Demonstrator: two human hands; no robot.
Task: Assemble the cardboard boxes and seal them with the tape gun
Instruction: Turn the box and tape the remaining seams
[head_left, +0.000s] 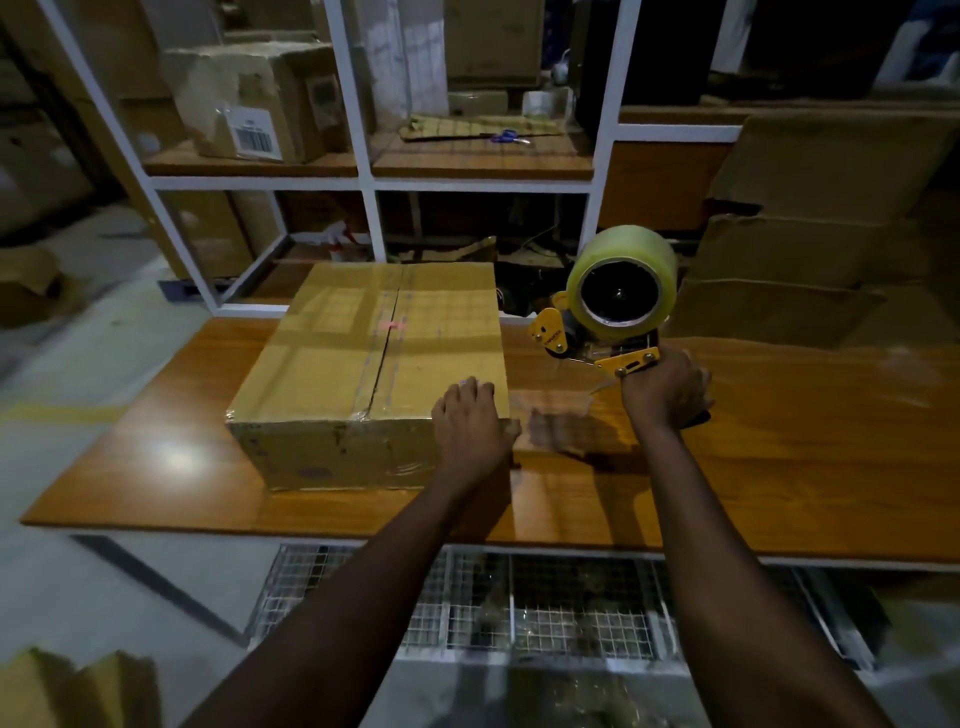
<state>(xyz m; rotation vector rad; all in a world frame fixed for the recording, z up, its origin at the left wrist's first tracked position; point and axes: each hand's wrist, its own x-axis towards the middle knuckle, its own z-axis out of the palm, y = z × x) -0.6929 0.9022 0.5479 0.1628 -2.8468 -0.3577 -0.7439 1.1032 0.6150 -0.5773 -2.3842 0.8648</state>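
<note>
A closed cardboard box (363, 358) lies on the wooden table (779, 457), its top flaps meeting at a centre seam covered with clear tape. My left hand (475, 421) presses flat on the box's near right corner. To the right, my right hand (667, 392) grips the handle of a yellow tape gun (608, 312) with a large roll of clear tape. The gun is held above the table, beside the box's right side. A strip of clear tape (556, 410) stretches from the gun to the box corner under my left hand.
White-framed shelves (363, 182) behind the table hold cartons, flat cardboard and blue-handled scissors (506, 136). Flattened cardboard (810, 223) is stacked at the right rear. A wire-mesh rack (545, 603) sits under the table's near edge. More cardboard lies at the bottom left.
</note>
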